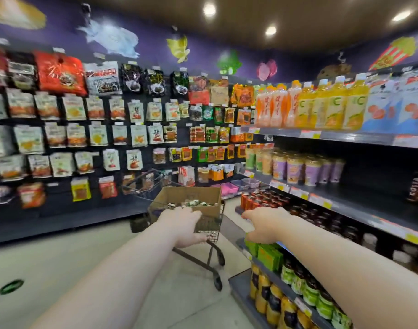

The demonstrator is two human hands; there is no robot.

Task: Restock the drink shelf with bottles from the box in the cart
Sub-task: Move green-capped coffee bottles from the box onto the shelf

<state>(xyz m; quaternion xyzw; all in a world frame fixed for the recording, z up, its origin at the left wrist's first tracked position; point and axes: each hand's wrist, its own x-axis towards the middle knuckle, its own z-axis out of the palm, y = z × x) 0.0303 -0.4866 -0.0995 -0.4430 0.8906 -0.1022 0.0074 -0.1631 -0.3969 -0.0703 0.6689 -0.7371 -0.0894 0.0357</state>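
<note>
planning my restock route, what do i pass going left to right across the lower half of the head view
green round floor sticker → left hand gripping the dark wire cart → right hand reaching towards the shelves → dark cola bottle standing alone on the grey metal shelf

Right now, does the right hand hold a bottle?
No: the right hand is spread open over the green packs, and there is no bottle in it.
</note>
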